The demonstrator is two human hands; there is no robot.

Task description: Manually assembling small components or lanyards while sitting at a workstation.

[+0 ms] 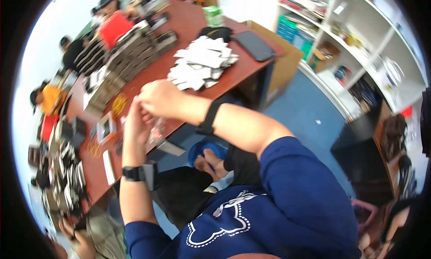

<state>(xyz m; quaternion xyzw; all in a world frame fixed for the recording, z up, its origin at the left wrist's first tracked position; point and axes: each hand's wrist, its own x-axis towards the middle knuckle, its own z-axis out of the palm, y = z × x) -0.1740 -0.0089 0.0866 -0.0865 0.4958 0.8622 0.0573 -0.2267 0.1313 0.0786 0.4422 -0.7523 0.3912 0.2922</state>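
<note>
Looking down on a red-brown table [193,18], standing on a blue floor [287,101], with white shelves [331,7] past its right end and several people seated beyond its far side. Holding the left hand [134,126] and the right hand [160,97] against each other, above the near edge of the table. Curling the right fingers tightly inward, pressed together, and bending the left fingers up to meet them. Being unable to tell any pinched object, because of blur and covering knuckles.

Showing a clear, pinkish plastic piece [157,129] just under the hands, at the near edge of the table. Running slantwise to that edge with its long axis, as far as visible; being unable to tell front end from back end, or touching from lying apart.

Seeing also a loose pile of white flat pieces [200,61] on the right part of the table, pointing in mixed directions. Noticing a dark case [254,45] near the right end of the table, and a yellow wire bundle [119,105] on the left part. Finding a white strip [108,167] at the table's left end, pointing lengthwise toward the near edge.

Wearing a navy shirt [310,178] before the table, bearing a white dotted outline. Showing marks on a green canister [214,16], at the table's far side, too blurred for reading.
</note>
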